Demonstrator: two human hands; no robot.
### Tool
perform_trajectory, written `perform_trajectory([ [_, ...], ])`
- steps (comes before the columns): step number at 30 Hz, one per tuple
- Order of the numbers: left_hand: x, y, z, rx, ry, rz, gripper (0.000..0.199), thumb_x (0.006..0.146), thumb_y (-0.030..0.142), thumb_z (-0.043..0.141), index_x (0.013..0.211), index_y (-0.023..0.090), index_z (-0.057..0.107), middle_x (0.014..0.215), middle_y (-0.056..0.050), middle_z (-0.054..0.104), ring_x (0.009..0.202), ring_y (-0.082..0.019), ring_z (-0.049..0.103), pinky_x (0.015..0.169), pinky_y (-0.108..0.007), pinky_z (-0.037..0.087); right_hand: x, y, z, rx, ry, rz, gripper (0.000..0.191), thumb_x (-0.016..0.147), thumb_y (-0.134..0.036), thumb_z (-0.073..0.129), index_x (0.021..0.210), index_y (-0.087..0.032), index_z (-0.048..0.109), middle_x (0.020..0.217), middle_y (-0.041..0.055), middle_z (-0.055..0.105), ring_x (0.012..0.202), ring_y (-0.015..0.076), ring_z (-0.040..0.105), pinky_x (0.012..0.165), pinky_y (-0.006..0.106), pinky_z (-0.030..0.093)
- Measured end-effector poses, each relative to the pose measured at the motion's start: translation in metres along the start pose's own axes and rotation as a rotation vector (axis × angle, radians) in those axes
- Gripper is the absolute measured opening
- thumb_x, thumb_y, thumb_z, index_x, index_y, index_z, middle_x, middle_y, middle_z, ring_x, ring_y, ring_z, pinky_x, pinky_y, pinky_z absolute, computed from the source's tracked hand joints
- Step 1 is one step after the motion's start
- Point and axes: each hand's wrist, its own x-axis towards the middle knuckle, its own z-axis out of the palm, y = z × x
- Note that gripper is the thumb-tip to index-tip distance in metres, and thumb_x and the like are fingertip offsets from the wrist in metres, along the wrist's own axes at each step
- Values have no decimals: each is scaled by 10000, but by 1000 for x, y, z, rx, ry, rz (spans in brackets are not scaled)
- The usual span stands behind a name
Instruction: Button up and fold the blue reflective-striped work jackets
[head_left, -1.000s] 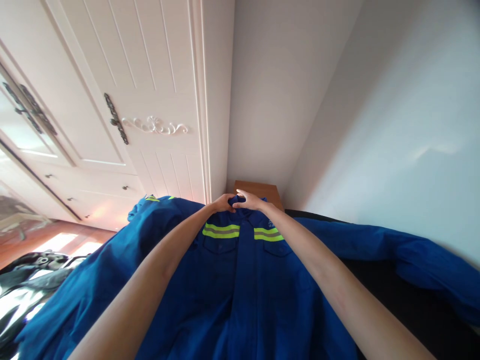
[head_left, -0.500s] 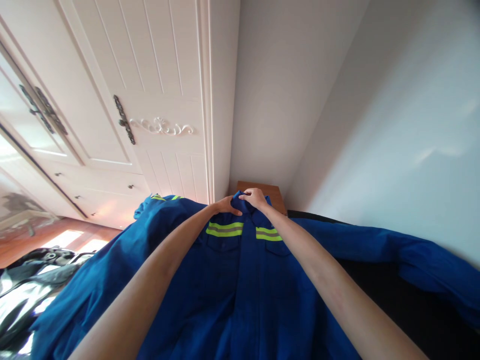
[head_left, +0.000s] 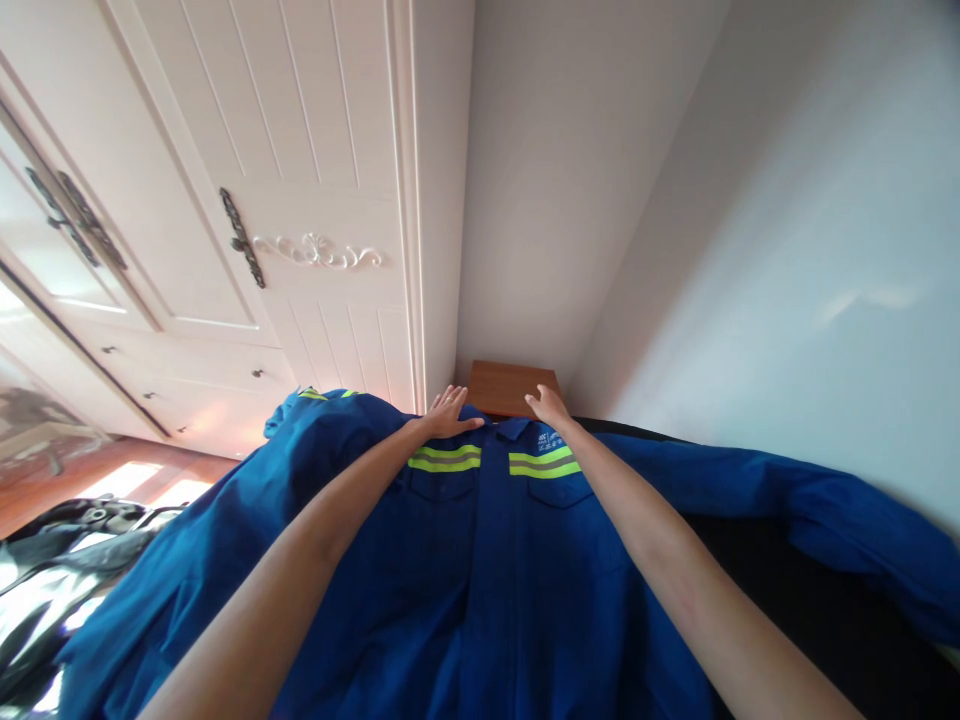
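Note:
A blue work jacket (head_left: 495, 560) with yellow-green reflective stripes lies spread out, front side up, its sleeves reaching to both sides. Its collar (head_left: 514, 429) is at the far end, folded down on the right half. My left hand (head_left: 448, 412) rests on the jacket near the left side of the collar, fingers outstretched. Over the right shoulder area, my right hand (head_left: 549, 407) is raised slightly with fingers apart and nothing in it. White lettering shows on the right chest beside that hand.
Behind the collar stands a brown wooden nightstand (head_left: 510, 386). A white wardrobe (head_left: 315, 200) with dark handles rises at the left, a pale wall (head_left: 810, 280) at the right. Dark bedding (head_left: 795, 600) lies under the right sleeve. Black and white items (head_left: 82, 560) lie at lower left.
My right hand has let go of the collar and moved right, its fingers opening. The collar now lies lower, and the chest lettering shows. My left hand has flattened beside the collar.

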Motion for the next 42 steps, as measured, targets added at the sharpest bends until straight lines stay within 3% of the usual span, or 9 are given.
perform_trajectory([
  [6,-12,19,26,143,-186,144,850,892,711,368,1494,110,370,1530,-221,372,1458,-341,279,1162,-526,184,-46,14,20,-133,-306,-221,651,919,-639,439,1395,-208,548,1418,119,554,1340,291,490,1118,418,361],
  [11,-31,25,32,236,13,212,877,915,708,299,1532,85,285,1586,-219,250,1497,-333,152,1185,-523,74,-63,8,18,-212,-291,-325,726,982,-603,304,1531,-127,318,1572,176,304,1474,302,252,1189,508,196],
  [15,-46,32,35,267,-177,302,887,917,720,248,1534,84,285,1588,-204,254,1495,-314,175,1193,-469,93,-82,-1,14,-254,-382,-518,720,970,-614,353,1516,-145,358,1556,161,349,1459,289,296,1178,484,262],
  [21,-64,44,42,265,-33,318,845,953,661,230,1545,58,228,1595,-217,219,1505,-297,127,1196,-461,86,-112,-24,19,-231,-286,-539,711,997,-580,293,1561,-153,231,1606,155,214,1497,281,177,1205,514,185],
  [25,-80,57,44,274,-94,259,837,928,682,310,1545,118,266,1586,-199,262,1488,-322,199,1189,-496,126,-125,-36,21,-256,-405,-512,688,995,-570,314,1548,-161,281,1590,145,269,1485,283,218,1201,510,205],
  [31,-127,75,44,303,227,165,743,969,581,322,1552,126,252,1599,-194,244,1490,-317,198,1183,-497,187,-172,-62,16,-211,-224,-506,683,1015,-526,283,1552,-105,248,1601,184,214,1498,285,163,1215,504,155],
  [35,-170,75,57,306,134,261,639,987,546,311,1522,199,350,1580,-150,318,1477,-310,242,1188,-533,166,-222,-75,21,-179,-320,-621,681,1002,-578,285,1524,-144,341,1581,159,296,1488,283,210,1211,495,178],
  [39,-183,82,58,285,14,195,617,993,535,309,1504,197,383,1577,-143,325,1474,-308,252,1186,-559,158,-238,-83,20,-194,-371,-585,643,1006,-559,311,1524,-180,345,1579,138,307,1484,273,228,1208,496,186],
  [42,-193,94,53,270,110,130,635,997,501,318,1493,113,391,1567,-191,325,1482,-320,220,1194,-526,162,-251,-93,16,-231,-283,-507,676,995,-560,348,1540,-163,302,1591,157,257,1489,294,200,1205,523,175],
])
